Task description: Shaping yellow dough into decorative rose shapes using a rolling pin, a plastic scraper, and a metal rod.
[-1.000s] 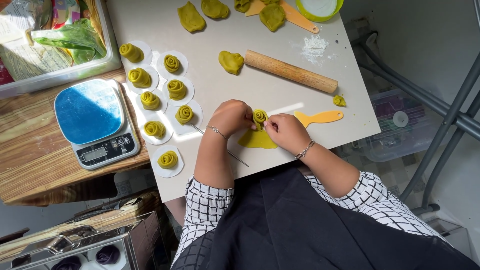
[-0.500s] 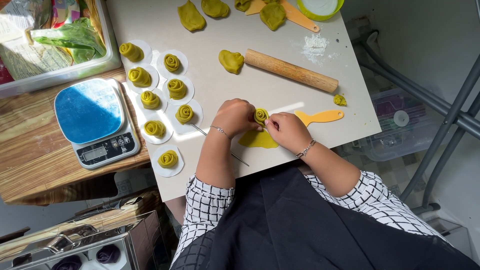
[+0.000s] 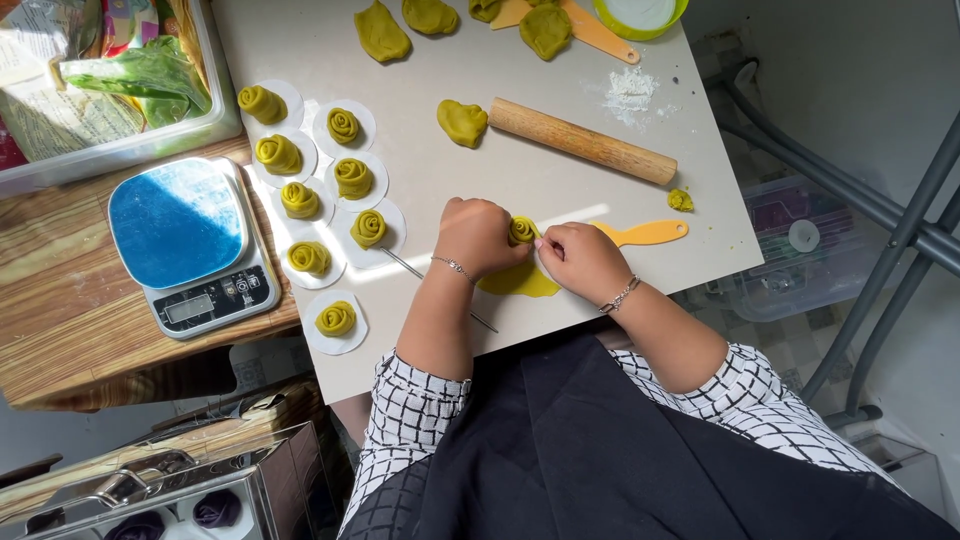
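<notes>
Two hands meet over one small green dough rose [image 3: 522, 230] near the front edge of the pale counter [image 3: 560, 190]. The left hand [image 3: 478, 236] is curled shut around the rose's left side, and the right hand [image 3: 580, 258] pinches it from the right, fingertips closed on the rolled dough. Under and just before them lies a flattened strip of the same yellow-green dough [image 3: 520, 282], apparently feeding into the roll. By the look of it, the step in hand is the rolling and shaping of the flower; the next move would call for a light, even pinch at the base so the petals hold without squashing.

Beside the right hand an orange plastic scraper [image 3: 645, 233] lies flat, and a thin metal pick [image 3: 405, 264] lies to the left of the left hand. Further left, seven finished roses [image 3: 352, 178] sit on round white papers. Beyond the hands lie a wooden rolling pin [image 3: 582, 141] and a lump of dough [image 3: 461, 122] touching its end. A blue-topped kitchen scale [image 3: 190, 240] stands on the wooden table [image 3: 60, 310] at the far left.
</notes>
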